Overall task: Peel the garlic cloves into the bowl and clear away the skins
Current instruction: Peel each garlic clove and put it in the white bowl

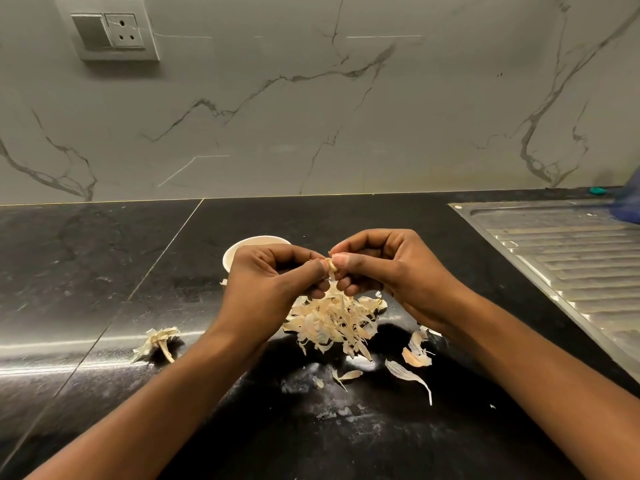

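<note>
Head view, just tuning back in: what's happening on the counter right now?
A person's left hand and right hand both pinch a small pale garlic clove, stripping its skin above a heap of papery garlic skins on the black stone countertop. A round white bowl sits just behind the left hand; its contents are hidden. More loose skins lie scattered nearer the person, so clearing away hasn't started.

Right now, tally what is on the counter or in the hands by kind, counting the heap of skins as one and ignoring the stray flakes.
bowl: 1
garlic clove, pinched between left hand and right hand: 1
heap of skins: 1
garlic stalk, bare with husk: 1
Total: 4
</note>
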The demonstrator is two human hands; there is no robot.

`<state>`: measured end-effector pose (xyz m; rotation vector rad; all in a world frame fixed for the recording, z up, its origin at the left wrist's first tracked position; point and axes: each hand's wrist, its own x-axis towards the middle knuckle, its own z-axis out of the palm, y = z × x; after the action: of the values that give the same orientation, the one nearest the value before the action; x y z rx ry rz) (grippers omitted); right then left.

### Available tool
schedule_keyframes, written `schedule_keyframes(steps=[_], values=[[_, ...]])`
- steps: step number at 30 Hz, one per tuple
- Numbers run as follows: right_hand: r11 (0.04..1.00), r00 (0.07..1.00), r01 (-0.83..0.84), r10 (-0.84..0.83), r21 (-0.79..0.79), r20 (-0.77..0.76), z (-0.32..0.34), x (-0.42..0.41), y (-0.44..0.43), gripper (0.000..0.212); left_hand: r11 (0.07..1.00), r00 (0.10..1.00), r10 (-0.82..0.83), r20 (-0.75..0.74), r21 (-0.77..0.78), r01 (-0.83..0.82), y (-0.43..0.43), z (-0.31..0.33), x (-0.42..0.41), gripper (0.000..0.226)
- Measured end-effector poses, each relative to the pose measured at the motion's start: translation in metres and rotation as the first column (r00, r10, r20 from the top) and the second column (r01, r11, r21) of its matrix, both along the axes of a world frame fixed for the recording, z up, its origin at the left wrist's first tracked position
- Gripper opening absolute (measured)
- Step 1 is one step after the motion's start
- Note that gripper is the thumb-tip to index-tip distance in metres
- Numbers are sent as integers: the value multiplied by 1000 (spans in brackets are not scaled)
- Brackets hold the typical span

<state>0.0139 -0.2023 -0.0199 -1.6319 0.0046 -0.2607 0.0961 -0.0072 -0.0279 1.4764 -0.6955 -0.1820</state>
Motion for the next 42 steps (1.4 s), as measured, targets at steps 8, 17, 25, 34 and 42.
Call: schedule_keyframes(steps=[8, 17, 25, 34, 42], values=[[998, 999, -15, 13, 68, 31, 4, -2, -4, 28, 980, 930, -171, -325, -152, 127, -3, 2, 3, 23], [998, 998, -64, 64, 29, -5, 1, 0, -5, 30, 985, 948, -127, -292, -149, 86, -1, 2, 5, 19], [999, 999, -47, 46, -8, -15, 1, 0, -8, 27, 991, 957, -86, -276, -122, 54, -2, 1, 4, 15], [992, 997, 68, -64, -103, 37, 3, -1, -14, 12, 979, 941, -64, -333, -202, -5, -1, 4, 4, 13], [990, 992, 125, -122, -72, 39, 7, -2, -18, 13, 999, 997, -18, -78, -34, 15, 1, 0, 2, 3]])
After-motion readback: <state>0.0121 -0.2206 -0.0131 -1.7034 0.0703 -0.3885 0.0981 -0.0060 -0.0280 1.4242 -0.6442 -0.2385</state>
